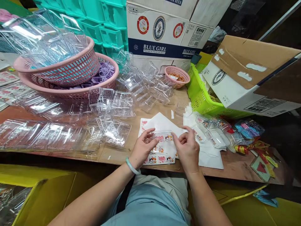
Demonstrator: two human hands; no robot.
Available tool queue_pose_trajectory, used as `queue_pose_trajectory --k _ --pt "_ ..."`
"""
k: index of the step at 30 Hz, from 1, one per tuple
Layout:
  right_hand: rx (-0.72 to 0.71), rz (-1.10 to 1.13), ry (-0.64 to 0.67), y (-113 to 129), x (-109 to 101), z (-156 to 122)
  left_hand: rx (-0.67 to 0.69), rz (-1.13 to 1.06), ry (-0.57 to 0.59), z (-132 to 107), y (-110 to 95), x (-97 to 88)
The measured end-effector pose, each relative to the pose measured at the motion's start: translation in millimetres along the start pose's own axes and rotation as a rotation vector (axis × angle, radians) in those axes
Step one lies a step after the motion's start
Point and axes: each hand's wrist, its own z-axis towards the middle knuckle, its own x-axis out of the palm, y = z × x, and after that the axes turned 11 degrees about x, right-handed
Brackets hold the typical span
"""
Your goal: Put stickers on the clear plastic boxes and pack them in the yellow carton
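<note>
Both hands hold one small clear plastic case [163, 137] just above the wooden table [122, 153]. My left hand [142, 147], with a pale green bangle on its wrist, pinches the case's left end. My right hand [187, 148] pinches its right end. A printed insert with pink and orange figures shows through the case. Under the hands lies a sheet of cartoon stickers [160, 158] on white paper [162, 123]. Several filled cases [211, 131] lie just right of the hands.
Empty clear cases [110, 103] lie in heaps across the table's left. Two stacked pink baskets [70, 70] hold clear cases and purple pieces. A small pink basket [176, 76], a green basket [199, 97], cardboard boxes [162, 29] and teal crates [103, 22] stand behind. Yellow boxes [42, 194] sit below.
</note>
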Motion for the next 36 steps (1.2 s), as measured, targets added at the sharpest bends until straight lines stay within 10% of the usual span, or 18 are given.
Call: queue_pose_trajectory --k 3,9,14,18,23,29,32,36 --pt "0.084 0.122 0.009 -4 -2 3 0.020 0.006 0.024 -4 -4 3.4" --pt "0.177 0.387 0.655 -13 -28 5 0.021 -0.012 0.208 -14 -14 16.6" --pt "0.130 0.268 -0.040 -77 -93 51 0.159 0.249 0.322 -6 1 18.9" --pt "0.291 0.005 -0.653 -156 -131 98 0.550 0.835 0.252 21 10 11.0" --pt "0.276 -0.317 -0.777 -195 -130 114 0.567 1.334 0.077 71 9 2.8" --pt "0.134 -0.345 -0.838 -158 -115 101 0.767 1.254 0.104 83 7 1.9" --pt "-0.141 -0.195 -0.628 -121 -93 85 1.020 1.133 0.117 72 -7 5.0" --pt "-0.224 0.133 0.090 -68 -43 58 1.210 1.040 0.298 59 -29 15.7"
